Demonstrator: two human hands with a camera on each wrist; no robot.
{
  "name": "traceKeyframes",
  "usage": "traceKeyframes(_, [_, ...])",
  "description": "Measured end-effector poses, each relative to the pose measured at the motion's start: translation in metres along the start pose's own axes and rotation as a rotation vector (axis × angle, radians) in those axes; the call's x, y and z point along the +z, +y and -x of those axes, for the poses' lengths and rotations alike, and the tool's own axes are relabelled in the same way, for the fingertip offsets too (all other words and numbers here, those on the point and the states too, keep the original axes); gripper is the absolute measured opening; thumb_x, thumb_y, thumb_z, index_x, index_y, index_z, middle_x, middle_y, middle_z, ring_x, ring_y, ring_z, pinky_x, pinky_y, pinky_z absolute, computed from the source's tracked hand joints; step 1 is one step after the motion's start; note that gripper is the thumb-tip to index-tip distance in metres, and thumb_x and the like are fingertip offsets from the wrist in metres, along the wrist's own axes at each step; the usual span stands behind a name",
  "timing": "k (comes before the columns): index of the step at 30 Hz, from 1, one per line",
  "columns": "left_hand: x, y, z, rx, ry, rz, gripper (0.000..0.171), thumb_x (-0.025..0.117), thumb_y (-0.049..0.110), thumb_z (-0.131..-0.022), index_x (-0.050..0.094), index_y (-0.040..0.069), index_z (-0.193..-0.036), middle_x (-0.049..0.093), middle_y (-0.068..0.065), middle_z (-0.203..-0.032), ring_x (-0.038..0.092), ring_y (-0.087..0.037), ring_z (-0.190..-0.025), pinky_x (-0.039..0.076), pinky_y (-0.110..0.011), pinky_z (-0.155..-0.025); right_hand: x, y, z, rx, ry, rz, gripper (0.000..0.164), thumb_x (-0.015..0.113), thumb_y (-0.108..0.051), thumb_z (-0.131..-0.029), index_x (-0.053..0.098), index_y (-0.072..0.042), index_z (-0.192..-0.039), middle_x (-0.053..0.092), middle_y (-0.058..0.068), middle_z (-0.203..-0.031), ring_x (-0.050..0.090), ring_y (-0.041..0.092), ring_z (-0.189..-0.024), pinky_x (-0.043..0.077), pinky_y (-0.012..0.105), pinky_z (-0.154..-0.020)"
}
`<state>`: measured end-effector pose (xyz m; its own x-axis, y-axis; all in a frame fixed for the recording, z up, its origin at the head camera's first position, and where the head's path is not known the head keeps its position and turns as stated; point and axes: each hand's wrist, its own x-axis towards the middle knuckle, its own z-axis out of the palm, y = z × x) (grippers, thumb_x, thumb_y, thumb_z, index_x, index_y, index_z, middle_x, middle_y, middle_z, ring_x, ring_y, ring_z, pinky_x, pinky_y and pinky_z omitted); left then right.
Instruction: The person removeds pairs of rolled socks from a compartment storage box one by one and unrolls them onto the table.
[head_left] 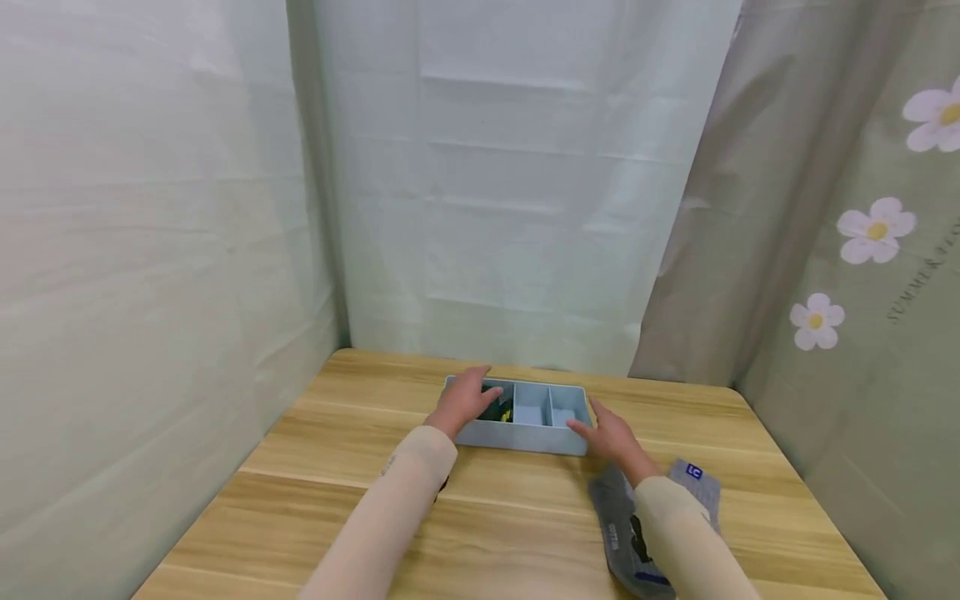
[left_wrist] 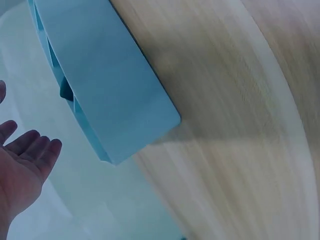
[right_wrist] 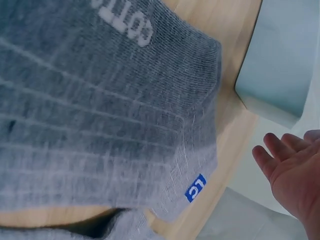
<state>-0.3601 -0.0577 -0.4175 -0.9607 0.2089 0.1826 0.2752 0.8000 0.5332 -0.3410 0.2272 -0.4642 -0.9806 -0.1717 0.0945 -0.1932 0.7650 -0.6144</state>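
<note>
A light blue divided box (head_left: pixel 525 438) stands on the wooden table between my two hands. My left hand (head_left: pixel 462 402) is over its left end in the head view, fingers spread. In the left wrist view a gap shows between that hand (left_wrist: pixel 25 172) and the box wall (left_wrist: pixel 115 85). At the right end of the box is my right hand (head_left: pixel 615 435), its fingers extended and nothing in its grasp. A dark item with yellow marks (head_left: pixel 507 412) lies in a left compartment, partly hidden by the left hand. The two compartments to the right show bare bottoms.
Grey socks (head_left: pixel 618 529) with lettering and a blue label lie under my right forearm, partly covered by the sleeve. A small dark thing (head_left: pixel 441 488) peeks out beside my left sleeve. Pale curtains (head_left: pixel 495 208) enclose the table (head_left: pixel 517 542) at the back and sides.
</note>
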Motion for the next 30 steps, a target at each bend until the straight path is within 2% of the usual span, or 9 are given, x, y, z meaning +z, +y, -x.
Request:
traceKeyframes(3, [0.000, -0.004, 0.000, -0.036, 0.043, 0.037, 0.056, 0.064, 0.031, -0.098, 0.049, 0.001, -0.143, 0.051, -0.018, -0.144, 0.046, -0.035, -0.134, 0.038, -0.048, -0.109, 0.004, 0.001, -0.002, -0.005, -0.007, -0.011, 0.081, 0.059, -0.041, -0.099, 0.024, 0.008, -0.152, 0.036, 0.034, -0.148, 0.042, 0.051, -0.131, 0.034, 0.060, -0.107])
traceKeyframes(11, [0.016, -0.001, 0.004, -0.088, 0.070, 0.165, 0.057, 0.065, 0.029, -0.098, 0.048, 0.001, -0.144, 0.049, -0.019, -0.145, 0.044, -0.037, -0.135, 0.038, -0.050, -0.108, 0.012, 0.004, 0.000, 0.020, 0.002, -0.035, 0.080, 0.058, -0.041, -0.099, 0.025, 0.008, -0.152, 0.032, 0.032, -0.151, 0.034, 0.050, -0.136, 0.029, 0.060, -0.110])
traceKeyframes(18, [0.024, 0.002, 0.009, -0.094, 0.091, 0.176, 0.056, 0.066, 0.028, -0.097, 0.050, 0.001, -0.143, 0.051, -0.019, -0.143, 0.047, -0.037, -0.132, 0.041, -0.050, -0.105, 0.019, 0.002, 0.003, 0.054, 0.027, -0.030, 0.076, 0.057, -0.037, -0.101, 0.024, 0.008, -0.153, 0.034, 0.032, -0.150, 0.035, 0.050, -0.136, 0.031, 0.060, -0.109])
traceKeyframes(24, [0.029, 0.004, 0.012, -0.113, 0.123, 0.225, 0.053, 0.067, 0.023, -0.097, 0.050, -0.001, -0.142, 0.052, -0.020, -0.142, 0.047, -0.038, -0.132, 0.041, -0.050, -0.106, 0.021, -0.003, 0.006, 0.055, 0.050, 0.007, 0.073, 0.056, -0.037, -0.101, 0.027, 0.009, -0.151, 0.037, 0.034, -0.147, 0.037, 0.052, -0.133, 0.032, 0.060, -0.109])
traceKeyframes(30, [0.041, 0.009, 0.012, -0.136, 0.147, 0.276, 0.053, 0.067, 0.019, -0.096, 0.050, -0.002, -0.142, 0.052, -0.023, -0.141, 0.047, -0.040, -0.130, 0.042, -0.052, -0.104, 0.020, -0.006, 0.010, 0.071, 0.042, -0.013, 0.073, 0.056, -0.036, -0.102, 0.025, 0.009, -0.151, 0.034, 0.034, -0.148, 0.036, 0.052, -0.134, 0.031, 0.060, -0.109])
